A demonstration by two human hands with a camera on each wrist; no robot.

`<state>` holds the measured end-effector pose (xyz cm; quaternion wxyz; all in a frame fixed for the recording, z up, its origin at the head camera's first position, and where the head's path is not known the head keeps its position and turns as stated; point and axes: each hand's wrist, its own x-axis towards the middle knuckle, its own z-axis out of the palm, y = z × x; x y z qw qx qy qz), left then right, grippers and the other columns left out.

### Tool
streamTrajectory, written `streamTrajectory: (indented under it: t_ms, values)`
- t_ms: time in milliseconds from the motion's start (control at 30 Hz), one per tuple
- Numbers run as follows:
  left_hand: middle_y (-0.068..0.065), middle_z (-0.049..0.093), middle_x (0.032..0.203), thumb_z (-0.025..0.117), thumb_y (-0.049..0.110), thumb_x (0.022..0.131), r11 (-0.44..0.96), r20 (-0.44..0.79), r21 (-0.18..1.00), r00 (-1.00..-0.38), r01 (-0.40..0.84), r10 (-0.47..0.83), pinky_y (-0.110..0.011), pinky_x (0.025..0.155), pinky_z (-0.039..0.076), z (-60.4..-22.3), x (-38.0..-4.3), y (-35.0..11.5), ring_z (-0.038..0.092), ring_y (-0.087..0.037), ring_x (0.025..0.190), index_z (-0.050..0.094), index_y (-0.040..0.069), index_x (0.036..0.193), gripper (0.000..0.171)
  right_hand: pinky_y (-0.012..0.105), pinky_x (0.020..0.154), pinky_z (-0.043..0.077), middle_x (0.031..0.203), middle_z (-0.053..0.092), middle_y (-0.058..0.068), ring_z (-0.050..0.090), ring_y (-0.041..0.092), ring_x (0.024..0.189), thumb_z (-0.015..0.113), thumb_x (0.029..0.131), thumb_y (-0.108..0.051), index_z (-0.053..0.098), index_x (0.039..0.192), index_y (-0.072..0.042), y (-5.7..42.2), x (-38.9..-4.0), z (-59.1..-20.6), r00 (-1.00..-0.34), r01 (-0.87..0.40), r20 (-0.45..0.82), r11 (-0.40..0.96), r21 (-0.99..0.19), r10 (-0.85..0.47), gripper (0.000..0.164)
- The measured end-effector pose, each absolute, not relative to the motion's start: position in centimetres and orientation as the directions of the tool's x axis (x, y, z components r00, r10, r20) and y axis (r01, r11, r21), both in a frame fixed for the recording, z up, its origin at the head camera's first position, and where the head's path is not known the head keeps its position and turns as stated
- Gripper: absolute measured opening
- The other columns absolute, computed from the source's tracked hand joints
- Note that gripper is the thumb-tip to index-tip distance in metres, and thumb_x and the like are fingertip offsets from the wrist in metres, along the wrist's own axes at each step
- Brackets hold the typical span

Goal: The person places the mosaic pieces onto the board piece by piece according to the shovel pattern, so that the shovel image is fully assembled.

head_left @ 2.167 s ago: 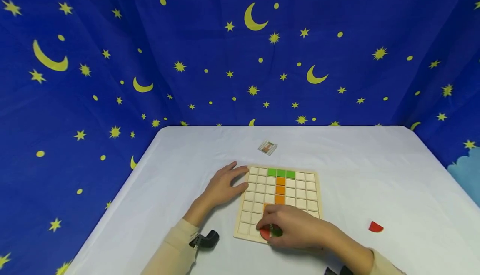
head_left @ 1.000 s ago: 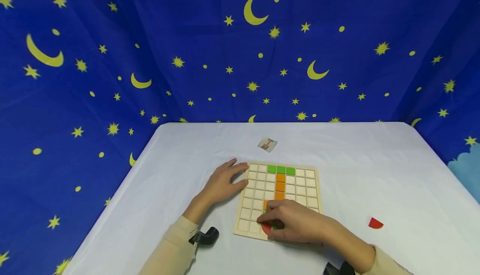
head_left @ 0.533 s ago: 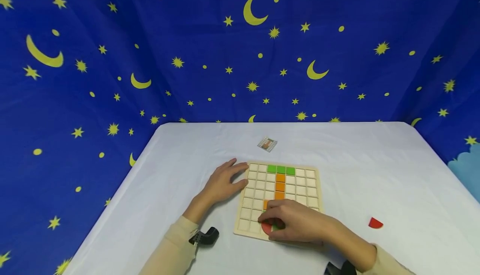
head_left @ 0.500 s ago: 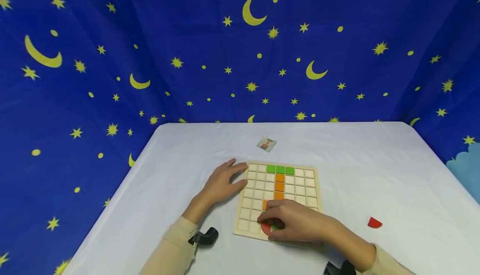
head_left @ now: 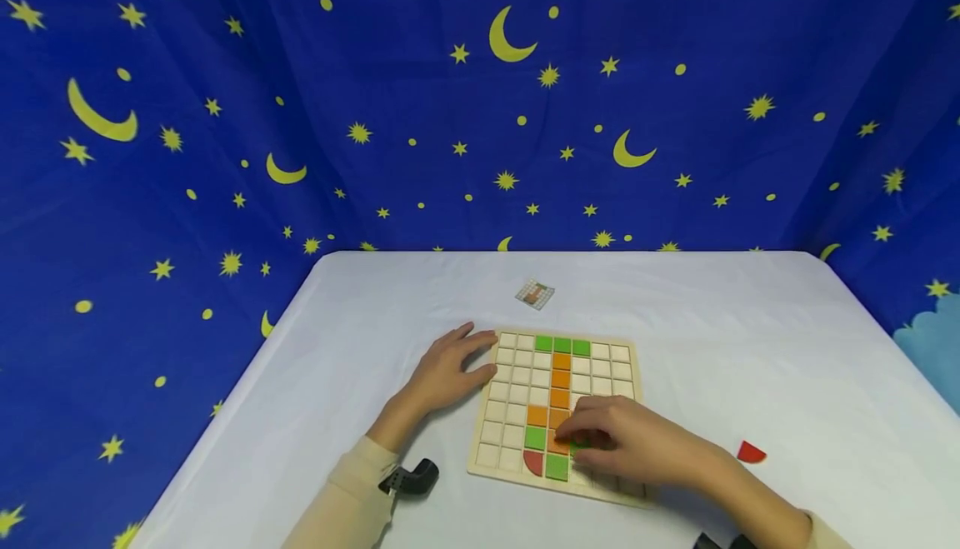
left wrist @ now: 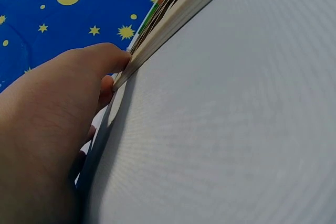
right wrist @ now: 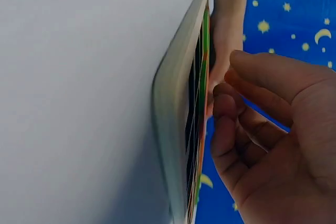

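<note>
A square wooden grid board [head_left: 510, 476] lies flat, with coloured pieces set in some cells. My left hand [head_left: 442, 372] touches its left edge with thumb and fingertips, fingers spread and fairly straight. The left wrist view shows that thumb [left wrist: 113, 59] at the board's edge. Over the lower middle of the board is my right hand [head_left: 630, 441], fingers loosely bent; in the right wrist view nothing shows between thumb and fingers. Left of it, a red quarter-circle piece [head_left: 533, 462] sits in the bottom row beside a green square [head_left: 557, 467]. The right hand partly hides an orange square [head_left: 557, 442].
A loose red quarter-circle piece [head_left: 751, 452] lies on the white table right of the board. Behind the board is a small printed pattern card [head_left: 535, 294]. A blue curtain [head_left: 420, 99] with moons and stars stands behind and beside the table.
My right hand has moved right from the red quarter-circle piece, uncovering it and the green and orange squares around it. The left hand has stayed at the board's left edge.
</note>
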<state>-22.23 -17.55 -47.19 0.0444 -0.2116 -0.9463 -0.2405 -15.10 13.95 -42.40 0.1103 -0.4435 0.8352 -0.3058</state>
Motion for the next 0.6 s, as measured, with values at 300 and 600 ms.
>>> streamTrajectory:
  t_ms: [300, 600]
  values:
    - [0.014, 0.048, 0.141, 0.059, 0.051, 0.090, 0.800, 0.169, 0.440, -0.912, 0.408, 0.373, -0.048, 0.109, 0.026, -47.0, -22.1, -17.4, 0.028, -0.018, 0.139, 0.055, 0.031, 0.137, 0.051, 0.020, 0.061, 0.048, 0.097, 0.061, -0.014, 0.054, 0.003, 0.074, 0.068, 0.091, -0.027, 0.069, 0.111, -0.025, 18.0, -15.3, -42.7, -0.648, -0.637, 0.144, 0.429, -0.641, -0.748, 0.019]
    - [0.013, 0.050, 0.140, 0.061, 0.049, 0.090, 0.791, 0.187, 0.454, -0.912, 0.410, 0.365, -0.050, 0.108, 0.027, -47.1, -21.9, -17.4, 0.029, -0.019, 0.139, 0.056, 0.030, 0.135, 0.050, 0.020, 0.059, 0.045, 0.088, 0.057, -0.017, 0.053, 0.003, 0.072, 0.068, 0.092, -0.022, 0.069, 0.111, -0.025, 22.0, -15.2, -42.8, -0.754, -0.576, 0.131, 0.552, -0.603, -0.644, 0.020]
